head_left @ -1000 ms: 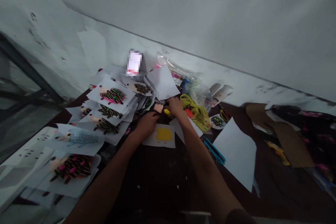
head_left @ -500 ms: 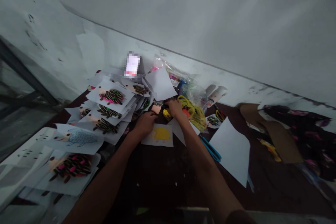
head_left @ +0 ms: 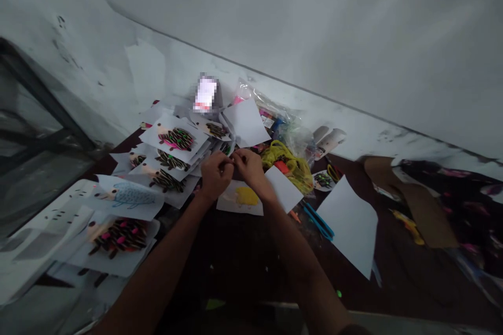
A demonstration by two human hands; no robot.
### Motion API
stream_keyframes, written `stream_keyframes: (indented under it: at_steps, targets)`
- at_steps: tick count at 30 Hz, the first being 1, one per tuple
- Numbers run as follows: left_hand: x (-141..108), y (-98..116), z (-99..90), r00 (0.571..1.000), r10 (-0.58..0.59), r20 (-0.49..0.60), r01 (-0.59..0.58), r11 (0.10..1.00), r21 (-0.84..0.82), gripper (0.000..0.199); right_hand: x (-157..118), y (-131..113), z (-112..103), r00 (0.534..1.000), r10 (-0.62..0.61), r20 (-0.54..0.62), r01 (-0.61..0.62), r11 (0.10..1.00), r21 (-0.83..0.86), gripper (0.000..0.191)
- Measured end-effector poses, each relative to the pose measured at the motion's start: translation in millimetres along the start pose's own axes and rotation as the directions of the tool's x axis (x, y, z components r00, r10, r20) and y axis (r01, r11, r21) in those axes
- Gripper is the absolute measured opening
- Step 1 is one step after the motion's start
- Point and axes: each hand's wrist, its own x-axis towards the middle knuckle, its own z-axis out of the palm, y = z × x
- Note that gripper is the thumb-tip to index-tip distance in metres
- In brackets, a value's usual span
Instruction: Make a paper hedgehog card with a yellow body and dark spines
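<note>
My left hand [head_left: 217,174] and my right hand [head_left: 249,167] are closed, fingertips meeting above the middle of the table. Whatever lies between the fingers is too small and dark to make out. Just below them lies a small white card with a yellow clay-like patch [head_left: 247,196], partly covered by the right hand. A blank white sheet [head_left: 283,188] sits beside my right wrist. To the left of my left hand are piled cards, among them a hedgehog picture with dark, green and pink spines [head_left: 175,138].
Blue scissors [head_left: 318,221] lie by a large white sheet [head_left: 348,220] on the right. Behind are yellow netting [head_left: 302,174], clear plastic bags [head_left: 296,136] and a lit phone [head_left: 205,94]. A yellow cutter [head_left: 408,226] and brown cardboard [head_left: 428,214] are farther right.
My hands have come together from being apart, the right one moving left away from the clutter near the netting. The view has shifted slightly. The yellow-patched card stays on the table.
</note>
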Motion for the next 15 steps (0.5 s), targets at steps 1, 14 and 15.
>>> stream_keyframes:
  at_steps: [1, 14, 15]
  targets:
    - [3, 2, -5.4, 0.997, 0.023, -0.08, -0.028, 0.998, -0.065, 0.016, -1, -2, 4, 0.999, -0.002, 0.036, 0.003, 1.0, -0.016, 0.024]
    - [14, 11, -22.1, 0.976, -0.132, -0.172, 0.119, 0.989, -0.086, 0.016, -8, -25, 44, 0.973, -0.059, 0.225, 0.122, 0.953, -0.276, 0.024]
    - [14, 10, -22.2, 0.976, -0.126, -0.18, 0.11, 0.989, -0.094, 0.016, -10, -19, 38, 0.983, -0.046, 0.176, 0.083, 0.974, -0.209, 0.023]
